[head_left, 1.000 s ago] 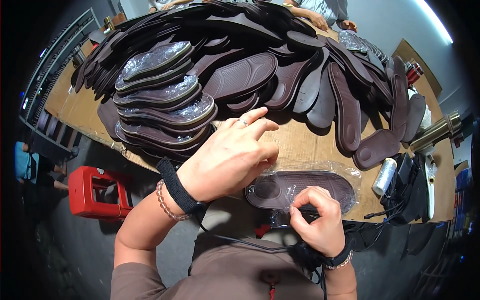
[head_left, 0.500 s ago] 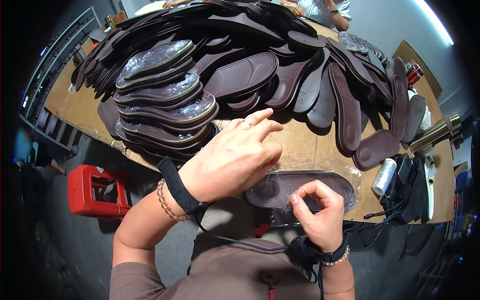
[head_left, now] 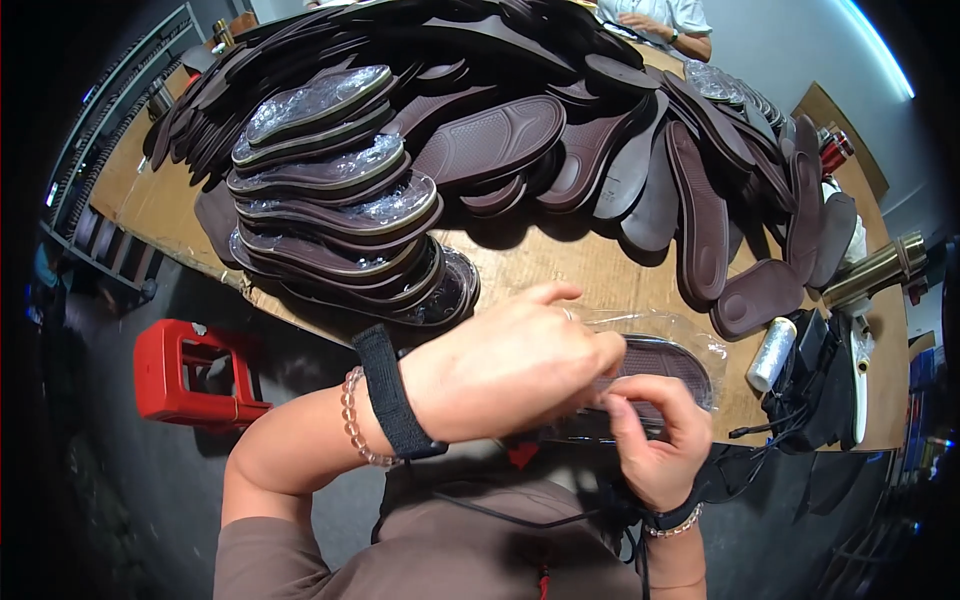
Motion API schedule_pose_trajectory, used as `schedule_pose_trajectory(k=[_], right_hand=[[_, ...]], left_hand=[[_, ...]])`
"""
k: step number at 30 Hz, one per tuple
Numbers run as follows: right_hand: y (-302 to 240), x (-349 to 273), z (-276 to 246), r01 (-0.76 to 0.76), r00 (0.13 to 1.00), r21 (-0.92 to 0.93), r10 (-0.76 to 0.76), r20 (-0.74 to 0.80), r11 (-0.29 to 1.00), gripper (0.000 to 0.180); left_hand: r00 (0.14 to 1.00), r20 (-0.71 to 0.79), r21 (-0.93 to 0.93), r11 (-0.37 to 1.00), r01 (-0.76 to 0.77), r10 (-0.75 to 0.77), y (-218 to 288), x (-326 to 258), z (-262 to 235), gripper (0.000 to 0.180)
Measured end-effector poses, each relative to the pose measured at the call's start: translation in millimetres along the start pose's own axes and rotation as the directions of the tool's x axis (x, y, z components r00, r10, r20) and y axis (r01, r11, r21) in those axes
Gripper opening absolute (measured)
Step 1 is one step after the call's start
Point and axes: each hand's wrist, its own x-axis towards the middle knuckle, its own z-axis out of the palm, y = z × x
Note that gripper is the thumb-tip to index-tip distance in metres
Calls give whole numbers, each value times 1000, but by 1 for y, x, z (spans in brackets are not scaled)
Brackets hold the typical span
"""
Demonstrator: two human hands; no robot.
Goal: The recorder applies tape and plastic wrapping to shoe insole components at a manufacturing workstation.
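A brown shoe sole (head_left: 672, 368) lies at the table's near edge, with clear plastic film (head_left: 690, 326) around it and spreading past its far side. My left hand (head_left: 515, 362) reaches over the sole's left end; its fingers are bent, their tips mostly hidden by the hand itself. Close beside it, my right hand (head_left: 660, 435) has thumb and forefinger pinched over the sole, on what looks like the film. The two hands' fingertips nearly meet. Just left stands a stack of film-wrapped soles (head_left: 335, 205).
Unwrapped brown soles (head_left: 490, 140) pile across the wooden table (head_left: 560, 270). A roll of clear film (head_left: 771, 354), black cables (head_left: 795, 405) and a brass cylinder (head_left: 880, 272) lie at the right. A red stool (head_left: 190, 375) stands on the floor at left. Another person (head_left: 660, 20) sits across the table.
My left hand has come down and right to meet the right hand, its spread fingers now bent. The right hand has shifted slightly right, still pinching.
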Motion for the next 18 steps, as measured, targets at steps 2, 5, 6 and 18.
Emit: schedule_pose_trajectory(k=[2, 5, 6, 18], right_hand=[[2, -8, -2, 23, 995, 7, -22, -96, 1000, 18], [7, -11, -21, 347, 934, -250, -309, 181, 904, 28], [9, -18, -22, 434, 892, -356, -340, 298, 828, 37], [13, -17, -4, 175, 954, -552, 0, 301, 815, 61]], left_hand=[[990, -130, 24, 998, -57, 59, -6, -2, 1, 12], [990, -134, -3, 999, -43, 42, -10, -2, -2, 12], [989, -144, -10, 999, -41, 39, -10, -2, -1, 12], [984, -174, -48, 998, 26, -34, -15, -4, -4, 10]])
